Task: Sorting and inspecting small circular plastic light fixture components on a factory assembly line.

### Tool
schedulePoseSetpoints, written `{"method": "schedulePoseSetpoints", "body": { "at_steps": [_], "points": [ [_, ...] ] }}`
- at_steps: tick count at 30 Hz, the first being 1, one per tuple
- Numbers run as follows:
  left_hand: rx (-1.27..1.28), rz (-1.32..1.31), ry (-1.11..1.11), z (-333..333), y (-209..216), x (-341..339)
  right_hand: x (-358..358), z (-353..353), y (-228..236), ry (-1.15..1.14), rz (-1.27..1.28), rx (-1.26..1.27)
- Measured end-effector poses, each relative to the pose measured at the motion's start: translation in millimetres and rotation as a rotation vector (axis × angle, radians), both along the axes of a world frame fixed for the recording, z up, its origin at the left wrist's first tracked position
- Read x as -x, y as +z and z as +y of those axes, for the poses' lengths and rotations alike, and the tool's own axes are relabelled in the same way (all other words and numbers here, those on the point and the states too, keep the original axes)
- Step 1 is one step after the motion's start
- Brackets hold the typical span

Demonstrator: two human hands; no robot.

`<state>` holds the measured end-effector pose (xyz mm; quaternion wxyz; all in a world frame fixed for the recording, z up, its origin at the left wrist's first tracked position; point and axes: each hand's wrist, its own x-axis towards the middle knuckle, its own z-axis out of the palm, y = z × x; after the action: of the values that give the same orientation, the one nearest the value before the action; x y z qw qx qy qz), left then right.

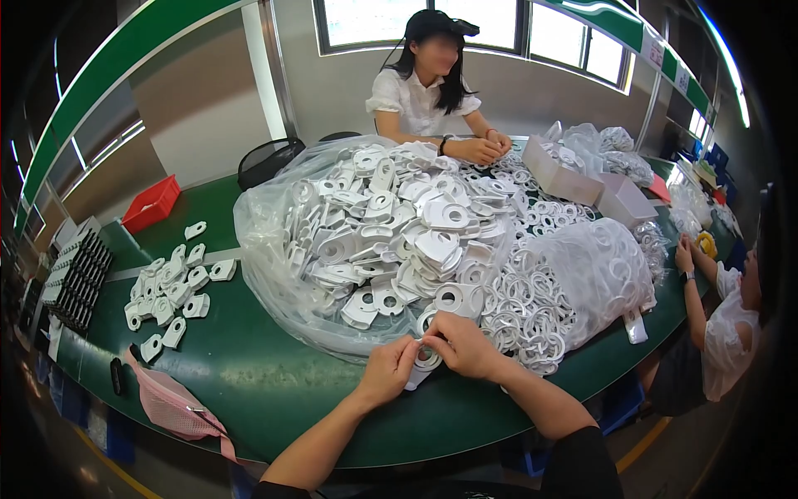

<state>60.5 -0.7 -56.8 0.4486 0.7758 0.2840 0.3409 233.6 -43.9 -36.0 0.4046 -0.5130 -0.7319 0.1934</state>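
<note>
My left hand [387, 371] and my right hand [464, 343] meet above the near edge of the green table. Between their pinched fingers is a white plastic part with a round hole [415, 379]; a ring seems to sit at its hole, partly covered by my fingertips. Just beyond, a large heap of similar white plastic parts [391, 224] fills an opened clear plastic bag [278, 291]. To the right of my hands, many loose white rings [519, 312] spill from another clear bag [603, 270].
On the green table [249, 374] lie a small group of white parts [170, 287], a pink mesh pouch [179, 403], a red bin [151, 204] and stacked dark trays [76, 279]. Translucent boxes [561, 175] stand at far right. A person sits opposite [428, 91]; another works at right [727, 333].
</note>
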Motion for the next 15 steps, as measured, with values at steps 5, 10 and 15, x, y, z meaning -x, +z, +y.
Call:
{"method": "schedulePoseSetpoints", "body": {
  "at_steps": [5, 10, 15],
  "points": [
    [-0.034, 0.029, -0.016, 2.0, 11.4, 10.0, 5.9, 1.4, 8.4, 0.052, 0.005, -0.003],
    [0.073, -0.055, -0.030, -1.4, 4.8, 6.4, 8.5, -1.1, 5.2, 0.048, 0.183, 0.141],
    [0.228, -0.344, 0.102, -1.5, -13.9, -3.2, 14.0, 2.4, -2.3, -0.098, 0.645, 0.189]
  ]
}}
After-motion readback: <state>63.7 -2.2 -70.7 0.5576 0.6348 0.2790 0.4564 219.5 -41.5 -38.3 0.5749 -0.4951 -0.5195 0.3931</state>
